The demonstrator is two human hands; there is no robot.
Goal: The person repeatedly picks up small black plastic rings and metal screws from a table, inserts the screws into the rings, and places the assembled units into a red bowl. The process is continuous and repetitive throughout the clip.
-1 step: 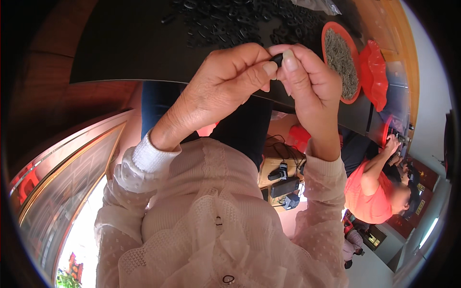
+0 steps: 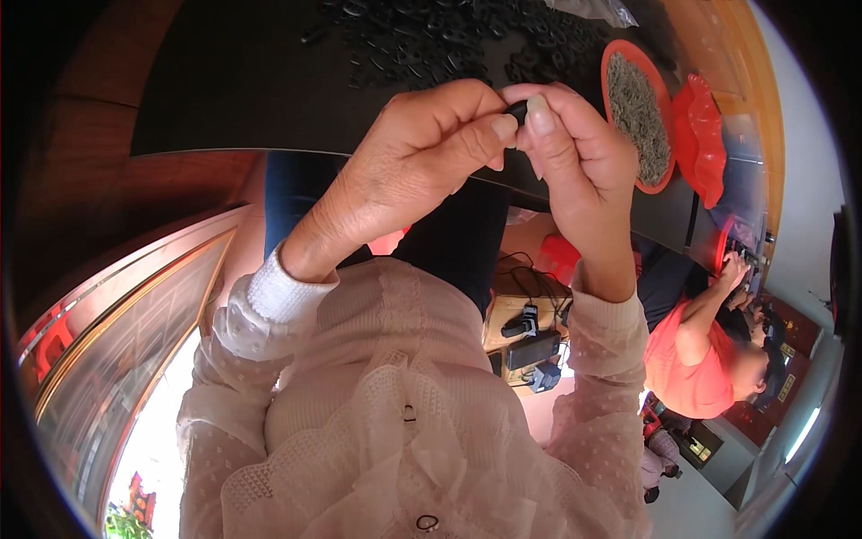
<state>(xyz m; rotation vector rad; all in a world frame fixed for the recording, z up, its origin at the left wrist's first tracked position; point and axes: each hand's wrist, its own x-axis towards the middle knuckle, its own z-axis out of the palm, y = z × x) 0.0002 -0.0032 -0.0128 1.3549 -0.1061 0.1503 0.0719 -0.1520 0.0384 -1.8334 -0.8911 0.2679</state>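
Above the near edge of the dark table, my left hand (image 2: 431,139) and my right hand (image 2: 582,148) meet fingertip to fingertip. Both pinch one small black plastic-looking piece (image 2: 517,111) between thumb and fingers. Most of that piece is covered by the fingers, so its full shape is hidden. Beyond my hands lies a spread of many small black plastic parts (image 2: 413,54), some with holes. To the right of my right hand stands an orange-red bowl (image 2: 616,56) filled with thin grey metal-looking bits (image 2: 639,117).
A red dish with a wavy rim (image 2: 699,144) stands right of the bowl. A clear plastic bag (image 2: 597,11) lies at the far edge. Below the table, a box (image 2: 505,314) carries black cords and adapters (image 2: 532,349). A person in a red top (image 2: 687,364) works at the right.
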